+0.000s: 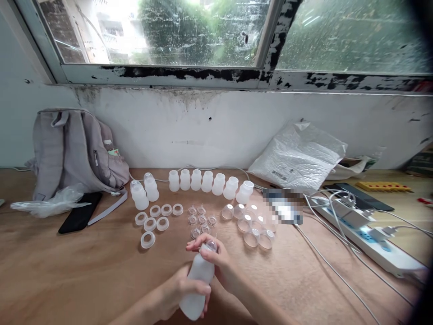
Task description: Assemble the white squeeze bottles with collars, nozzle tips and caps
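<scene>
I am looking down on a wooden table point(84, 275), with a grey backpack point(72, 144) against the wall at its left. A plastic mailing bag point(299, 155) leans on the wall at the right, and nearer me lies a white power strip point(389, 257). At the front edge I have the left hand point(189, 289) wrapped around the lower body of a frosted baby bottle point(199, 273), tilted, while the right hand point(216, 257) closes its fingers around the bottle's clear top. Beyond stand two covered bottles point(138, 198) and a row of seven topless bottles point(207, 182). Closer in I see domed caps point(251, 239) at right, seven collar rings point(148, 246) at left and clear teats point(202, 220) between.
</scene>
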Available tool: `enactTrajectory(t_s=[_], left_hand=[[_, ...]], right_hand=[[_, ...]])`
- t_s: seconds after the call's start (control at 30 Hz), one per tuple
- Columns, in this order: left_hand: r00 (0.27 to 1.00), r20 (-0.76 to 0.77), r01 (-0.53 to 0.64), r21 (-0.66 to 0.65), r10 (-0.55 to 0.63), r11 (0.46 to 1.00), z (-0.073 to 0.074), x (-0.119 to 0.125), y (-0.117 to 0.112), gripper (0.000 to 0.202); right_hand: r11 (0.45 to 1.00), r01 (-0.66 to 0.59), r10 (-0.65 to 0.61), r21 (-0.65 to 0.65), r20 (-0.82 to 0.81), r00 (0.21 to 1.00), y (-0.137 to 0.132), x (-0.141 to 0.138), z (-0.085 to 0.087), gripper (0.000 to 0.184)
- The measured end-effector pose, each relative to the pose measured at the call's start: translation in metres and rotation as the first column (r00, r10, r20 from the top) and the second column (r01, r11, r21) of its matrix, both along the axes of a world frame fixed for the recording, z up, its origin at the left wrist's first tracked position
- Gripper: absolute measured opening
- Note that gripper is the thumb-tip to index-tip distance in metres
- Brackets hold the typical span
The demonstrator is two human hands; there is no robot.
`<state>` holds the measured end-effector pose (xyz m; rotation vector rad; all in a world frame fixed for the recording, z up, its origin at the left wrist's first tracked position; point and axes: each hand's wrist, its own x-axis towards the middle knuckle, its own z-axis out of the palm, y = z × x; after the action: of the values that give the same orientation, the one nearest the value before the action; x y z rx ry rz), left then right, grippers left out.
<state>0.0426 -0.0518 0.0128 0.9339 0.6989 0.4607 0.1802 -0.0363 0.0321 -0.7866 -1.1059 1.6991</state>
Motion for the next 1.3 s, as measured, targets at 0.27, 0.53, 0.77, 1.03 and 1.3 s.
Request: enactTrajectory(t_s=[0.27, 0.53, 0.77, 1.03, 1.3], left_hand=[[0.955, 0.281, 0.187, -0.34, -0.09, 0.922, 0.001, -0.006, 0.003, 0.034], [0.993, -0.114, -0.02, 0.073, 0.028, 0.997, 0.008, 0.002, 0.002, 0.024], [0.979, -0.179, -0.027, 0.374, 0.101, 0.927, 0.006, 0.004, 0.004, 0.011], [0.936, -0.292, -0.008, 0.537, 0.195, 0.843, 0.0, 0.003, 0.003, 0.014], [0.871, -0.41, 0.031, 0.596, 0.271, 0.803, -0.001, 0.001, 0.003, 0.034]], right_hand=[[0.987, -0.058, 0.053, -0.151, -0.036, 0.998, -0.001, 0.0, -0.002, 0.021], [0.996, 0.044, -0.045, -0.074, -0.018, 0.999, 0.0, -0.002, -0.005, 0.013], [0.998, 0.057, -0.058, -0.016, -0.046, 0.997, -0.001, -0.002, -0.002, 0.013], [0.993, 0.114, -0.115, -0.029, -0.036, 0.993, 0.0, -0.007, -0.005, 0.017], [0.985, 0.157, -0.16, -0.068, -0.044, 0.986, 0.0, -0.01, -0.007, 0.018]])
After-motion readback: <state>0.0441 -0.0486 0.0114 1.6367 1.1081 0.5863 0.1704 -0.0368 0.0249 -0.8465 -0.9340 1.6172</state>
